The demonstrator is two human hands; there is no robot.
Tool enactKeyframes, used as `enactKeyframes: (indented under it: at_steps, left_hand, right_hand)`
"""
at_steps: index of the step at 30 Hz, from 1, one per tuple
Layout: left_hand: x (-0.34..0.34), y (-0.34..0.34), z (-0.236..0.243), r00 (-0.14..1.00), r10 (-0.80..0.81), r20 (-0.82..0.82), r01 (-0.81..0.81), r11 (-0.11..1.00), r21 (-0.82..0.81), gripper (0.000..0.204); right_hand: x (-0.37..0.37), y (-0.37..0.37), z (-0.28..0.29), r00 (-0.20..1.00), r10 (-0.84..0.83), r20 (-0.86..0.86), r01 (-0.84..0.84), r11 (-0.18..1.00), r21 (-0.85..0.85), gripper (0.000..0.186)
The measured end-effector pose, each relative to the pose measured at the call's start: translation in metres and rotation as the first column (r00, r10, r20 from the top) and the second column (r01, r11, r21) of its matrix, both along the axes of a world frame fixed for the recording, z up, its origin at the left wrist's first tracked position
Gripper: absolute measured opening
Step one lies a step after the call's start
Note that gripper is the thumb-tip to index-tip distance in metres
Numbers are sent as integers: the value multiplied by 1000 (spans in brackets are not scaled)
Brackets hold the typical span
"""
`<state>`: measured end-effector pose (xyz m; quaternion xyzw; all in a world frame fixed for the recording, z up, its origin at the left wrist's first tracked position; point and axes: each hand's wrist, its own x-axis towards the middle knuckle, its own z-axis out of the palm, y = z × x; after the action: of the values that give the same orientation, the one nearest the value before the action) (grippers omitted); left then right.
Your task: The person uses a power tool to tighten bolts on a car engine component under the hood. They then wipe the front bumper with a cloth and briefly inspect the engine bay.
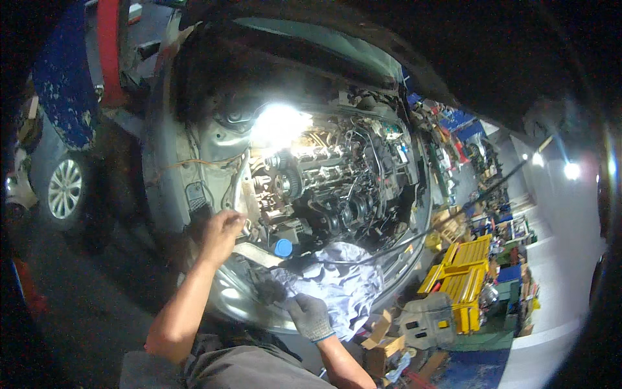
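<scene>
Grey clothing [249, 368]; right hand [308, 316] at cloth [346, 275], left hand [225, 227] near engine [321, 170]; both half-curled, grip unclear; black rod [455, 215] crosses cloth.

no legible text, label, number or sign anywhere

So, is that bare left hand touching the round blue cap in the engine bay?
Apart. The head view shows it: the left hand is up and to the left of the blue cap, with a visible gap between them.
</scene>
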<state>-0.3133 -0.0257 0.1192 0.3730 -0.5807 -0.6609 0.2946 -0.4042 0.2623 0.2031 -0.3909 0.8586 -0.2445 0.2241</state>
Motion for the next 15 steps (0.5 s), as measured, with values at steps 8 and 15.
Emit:
enactKeyframes:
  at_steps: [8,15]
  left_hand:
    - [86,51,19,989,-73,131,88,990,-108,19]
    - [147,48,0,876,-384,291,430,896,-112,28]
  right_hand:
    - [30,1,0,994,107,11,-106,992,-70,26]
    - [71,-34,-18,986,-152,-73,126,951,-283,27]
